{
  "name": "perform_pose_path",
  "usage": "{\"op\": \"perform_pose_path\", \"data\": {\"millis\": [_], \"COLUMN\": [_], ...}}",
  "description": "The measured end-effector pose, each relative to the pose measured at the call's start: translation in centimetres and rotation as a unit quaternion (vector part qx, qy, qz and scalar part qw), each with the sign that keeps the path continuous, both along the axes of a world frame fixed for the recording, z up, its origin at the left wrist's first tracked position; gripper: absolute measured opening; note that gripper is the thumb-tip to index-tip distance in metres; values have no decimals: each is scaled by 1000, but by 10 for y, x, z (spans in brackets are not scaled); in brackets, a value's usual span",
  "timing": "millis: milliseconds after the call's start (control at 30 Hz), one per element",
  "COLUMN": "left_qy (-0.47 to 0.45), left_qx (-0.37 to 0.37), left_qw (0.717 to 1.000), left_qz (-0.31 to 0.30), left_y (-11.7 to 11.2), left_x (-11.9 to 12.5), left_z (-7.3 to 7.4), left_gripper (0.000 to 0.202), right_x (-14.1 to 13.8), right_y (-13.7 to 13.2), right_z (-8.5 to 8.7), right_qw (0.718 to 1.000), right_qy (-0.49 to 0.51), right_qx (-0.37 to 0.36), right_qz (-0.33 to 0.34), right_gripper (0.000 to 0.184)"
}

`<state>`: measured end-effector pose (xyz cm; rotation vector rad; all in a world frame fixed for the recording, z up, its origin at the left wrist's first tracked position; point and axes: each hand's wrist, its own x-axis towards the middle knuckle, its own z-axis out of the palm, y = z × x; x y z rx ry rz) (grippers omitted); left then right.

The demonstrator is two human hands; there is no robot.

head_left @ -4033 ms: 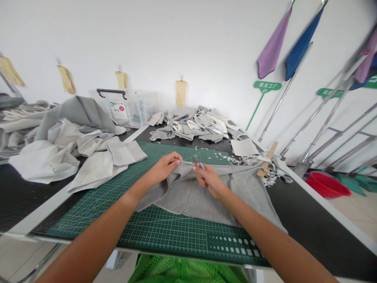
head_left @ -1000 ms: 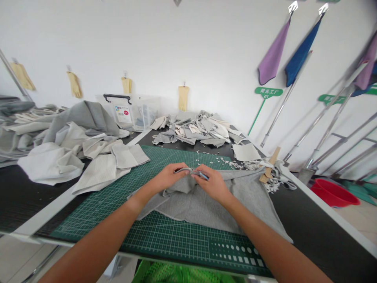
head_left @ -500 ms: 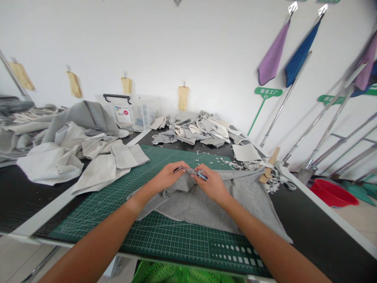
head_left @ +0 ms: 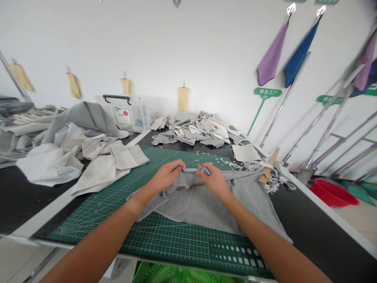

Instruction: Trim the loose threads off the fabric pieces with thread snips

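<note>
A grey cloth [head_left: 206,204] lies spread on the green cutting mat [head_left: 123,196] in front of me. My left hand [head_left: 166,175] pinches the cloth's far edge, fingers closed on it. My right hand [head_left: 214,181] grips the same edge a little to the right and also holds a small blue-handled tool [head_left: 206,170] between its fingers. A short stretch of the edge is pulled taut between the two hands.
Piles of grey and white cloth [head_left: 67,145] cover the table's left side. A heap of cut pieces [head_left: 197,129] and a clear plastic box [head_left: 129,112] stand at the back. Small scraps [head_left: 235,163] and a wooden piece [head_left: 269,164] lie at the right. A red basin [head_left: 334,192] sits on the floor.
My hands have drawn slightly apart along the cloth's edge, pulling it straight between them. The right hand shifted a little right with the tool.
</note>
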<state>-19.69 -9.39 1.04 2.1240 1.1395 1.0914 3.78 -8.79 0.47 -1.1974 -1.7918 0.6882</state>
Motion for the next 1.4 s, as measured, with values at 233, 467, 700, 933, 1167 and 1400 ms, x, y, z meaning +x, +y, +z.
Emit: {"op": "perform_pose_path", "data": {"millis": [233, 467, 700, 933, 1167, 1400], "left_qy": [67, 111, 108, 50, 52, 56], "left_qx": [70, 95, 104, 34, 28, 78], "left_qw": [995, 989, 988, 998, 997, 995], "left_qz": [-10, 0, 47, 10, 40, 9], "left_y": [-8, -12, -11, -13, -14, -14], "left_x": [4, 9, 7, 10, 7, 12], "left_z": [5, 6, 8, 6, 8, 7], "left_gripper": [18, 21, 16, 20, 23, 21], "right_x": [-2, -10, -6, -8, -7, -9], "right_y": [-6, -18, -10, -11, -7, -9], "right_z": [2, 5, 3, 1, 2, -1], "right_qw": [1000, 999, 1000, 1000, 999, 999], "right_qy": [-13, -13, -8, -14, 26, -8], "right_qx": [0, 3, 3, 3, -31, -2], "right_qz": [12, 34, 10, 27, 29, 41], "right_gripper": [11, 8, 11, 11, 14, 22]}}
